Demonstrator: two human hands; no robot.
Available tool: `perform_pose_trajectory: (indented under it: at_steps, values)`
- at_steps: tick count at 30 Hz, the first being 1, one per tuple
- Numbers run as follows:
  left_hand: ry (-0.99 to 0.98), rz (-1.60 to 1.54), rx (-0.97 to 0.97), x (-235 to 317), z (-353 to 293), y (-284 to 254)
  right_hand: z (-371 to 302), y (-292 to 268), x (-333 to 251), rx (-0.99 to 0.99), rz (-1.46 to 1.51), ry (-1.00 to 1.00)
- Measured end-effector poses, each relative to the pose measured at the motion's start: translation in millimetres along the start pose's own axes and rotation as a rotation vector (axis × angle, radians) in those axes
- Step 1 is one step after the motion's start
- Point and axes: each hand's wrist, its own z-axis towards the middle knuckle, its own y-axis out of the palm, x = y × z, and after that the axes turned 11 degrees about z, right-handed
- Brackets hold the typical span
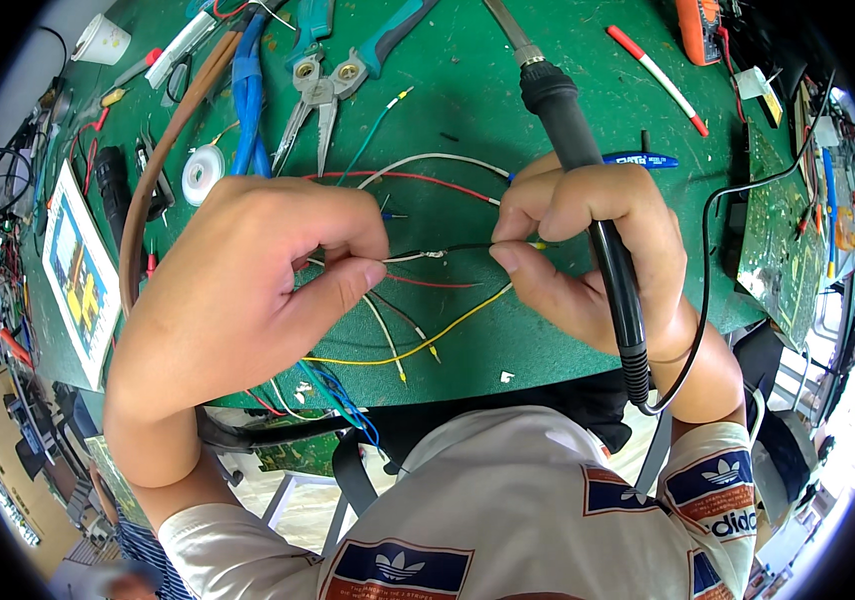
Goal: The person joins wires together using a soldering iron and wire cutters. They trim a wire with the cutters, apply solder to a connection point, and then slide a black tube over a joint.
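Observation:
My left hand (258,255) is closed, thumb and forefinger pinching a white wire (403,260). That wire meets a black wire (468,247) at a silvery bare joint (435,254) between my hands. The fingertips of my right hand (638,235) pinch the black wire. The same hand also carries a soldering iron (560,115), its handle tucked through the fingers and its metal tip pointing away from me. Around the joint lie a red wire (438,181), a yellow wire (418,348) and several thin leads with crimped ends.
Teal-handled pliers (323,92) lie open at the back, beside a blue cable bundle (246,85) and a solder spool (204,174). A framed picture sheet (81,275) stands left. On the right are a red-and-white marker (660,82), an orange meter (700,30) and the iron's black cord (705,270).

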Motion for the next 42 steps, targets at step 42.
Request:
perform_pose_trajectory:
  at_steps: [42]
  values:
    - [-0.201,-0.344,-0.186,-39.9,10.3,-35.4,-27.9,-41.6,1.6,0.274,-0.036,-0.056]
